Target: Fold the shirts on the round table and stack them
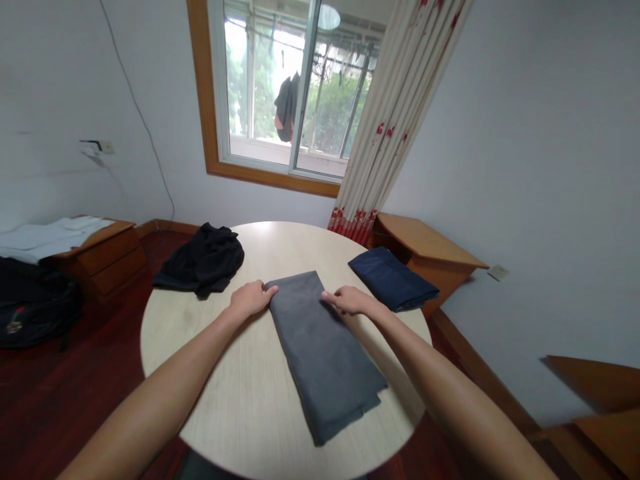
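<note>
A grey garment, folded into a long strip, lies flat on the round table. My left hand pinches its far left corner, thumb on top and fingers underneath. On the opposite long edge, my right hand grips the cloth between thumb and curled fingers near the far right corner. The garment's near end shows uneven layers at the table's front. To the left sits a crumpled black garment, and a folded navy garment rests at the right rim.
Behind the table are a window and a patterned curtain. A wooden desk stands close to the right rim. At left are a drawer cabinet and a black backpack on the floor.
</note>
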